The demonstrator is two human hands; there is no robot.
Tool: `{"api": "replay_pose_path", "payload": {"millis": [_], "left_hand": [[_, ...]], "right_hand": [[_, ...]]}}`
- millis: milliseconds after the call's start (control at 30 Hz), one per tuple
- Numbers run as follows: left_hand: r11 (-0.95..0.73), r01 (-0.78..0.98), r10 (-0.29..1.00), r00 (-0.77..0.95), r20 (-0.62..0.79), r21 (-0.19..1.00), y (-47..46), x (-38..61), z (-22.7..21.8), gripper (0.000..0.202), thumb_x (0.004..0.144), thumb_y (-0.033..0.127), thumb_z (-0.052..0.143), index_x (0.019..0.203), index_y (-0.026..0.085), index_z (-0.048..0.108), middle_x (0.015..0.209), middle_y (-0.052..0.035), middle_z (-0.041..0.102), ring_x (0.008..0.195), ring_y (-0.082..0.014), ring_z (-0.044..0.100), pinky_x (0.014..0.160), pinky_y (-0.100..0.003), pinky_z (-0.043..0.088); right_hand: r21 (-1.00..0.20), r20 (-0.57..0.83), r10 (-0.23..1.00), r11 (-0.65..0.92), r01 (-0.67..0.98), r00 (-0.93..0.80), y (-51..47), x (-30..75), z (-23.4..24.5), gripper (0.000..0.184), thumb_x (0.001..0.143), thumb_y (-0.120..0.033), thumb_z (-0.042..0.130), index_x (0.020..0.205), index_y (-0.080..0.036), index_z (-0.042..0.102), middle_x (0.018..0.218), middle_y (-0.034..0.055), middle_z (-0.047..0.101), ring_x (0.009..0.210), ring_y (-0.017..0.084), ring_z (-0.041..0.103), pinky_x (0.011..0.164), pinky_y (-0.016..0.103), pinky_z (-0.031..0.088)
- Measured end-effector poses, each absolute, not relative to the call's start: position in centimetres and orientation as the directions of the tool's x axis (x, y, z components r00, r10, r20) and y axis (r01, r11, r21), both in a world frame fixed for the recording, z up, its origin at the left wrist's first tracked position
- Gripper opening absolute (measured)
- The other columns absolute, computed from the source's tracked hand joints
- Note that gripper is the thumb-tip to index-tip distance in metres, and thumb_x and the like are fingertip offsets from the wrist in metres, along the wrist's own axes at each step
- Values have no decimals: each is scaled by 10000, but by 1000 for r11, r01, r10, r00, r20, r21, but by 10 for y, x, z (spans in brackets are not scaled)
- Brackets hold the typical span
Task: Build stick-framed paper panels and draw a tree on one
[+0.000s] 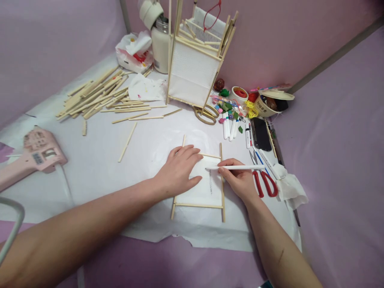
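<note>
A small frame of wooden sticks (pixel 223 188) lies flat before me, with a white sheet (pixel 192 192) stretched across it. Dark writing (pixel 211 182) runs in a column down the sheet's right half. My left hand (pixel 183 166) rests with fingers stretched over the frame's upper left part. In my right hand (pixel 238 178) is a slim white pen (pixel 240 167), held nearly level, its dark tip pointing left at the sheet just above the writing. Whether the tip touches the sheet I cannot tell.
Behind stands a stick-and-paper lantern (pixel 195 72) near a cream bottle (pixel 160 48). Loose sticks (pixel 96 96) lie back left; a pink glue gun (pixel 39 154) is at left. Red-handled scissors (pixel 265 184), a phone (pixel 261 134), markers (pixel 229 126) and gold-handled scissors (pixel 207 115) lie right.
</note>
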State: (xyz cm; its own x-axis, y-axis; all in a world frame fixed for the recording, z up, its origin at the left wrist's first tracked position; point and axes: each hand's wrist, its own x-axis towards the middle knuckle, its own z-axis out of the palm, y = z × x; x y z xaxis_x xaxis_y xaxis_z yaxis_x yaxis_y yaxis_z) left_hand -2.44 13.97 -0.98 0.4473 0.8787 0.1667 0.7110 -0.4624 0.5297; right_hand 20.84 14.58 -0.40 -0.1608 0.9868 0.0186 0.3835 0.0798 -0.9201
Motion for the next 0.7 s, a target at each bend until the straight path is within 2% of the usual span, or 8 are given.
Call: {"api": "replay_pose_path", "payload": {"millis": [233,433,700], "left_hand": [[-469,711,876,448,177,524,140,-24,-11,477,836,323,688,1279,218,544,1451,-114,530,1440,-317,368,1160,-532,268],[-470,710,876,448,178,525,140,-23,-10,478,830,308,695,1273,205,547,1443,-118,537,1435,-314,373,1164,-527,268],[-474,714,873,459,166,515,140,-25,-10,378,834,313,702,1187,218,607,1449,-115,529,1443,-326,361,1158,-542,273]], "right_hand": [[-932,49,990,93,351,-133,148,211,-4,102,850,-322,668,857,-226,700,708,1,660,668,168,609,655,298,496],[-967,31,997,47,250,-64,152,215,-8,218,892,-338,601,730,-215,680,596,-14,586,598,147,539,613,284,430],[-931,17,993,57,360,-115,150,214,-6,172,879,-281,587,753,-213,682,636,-17,605,623,153,555,627,283,435]]}}
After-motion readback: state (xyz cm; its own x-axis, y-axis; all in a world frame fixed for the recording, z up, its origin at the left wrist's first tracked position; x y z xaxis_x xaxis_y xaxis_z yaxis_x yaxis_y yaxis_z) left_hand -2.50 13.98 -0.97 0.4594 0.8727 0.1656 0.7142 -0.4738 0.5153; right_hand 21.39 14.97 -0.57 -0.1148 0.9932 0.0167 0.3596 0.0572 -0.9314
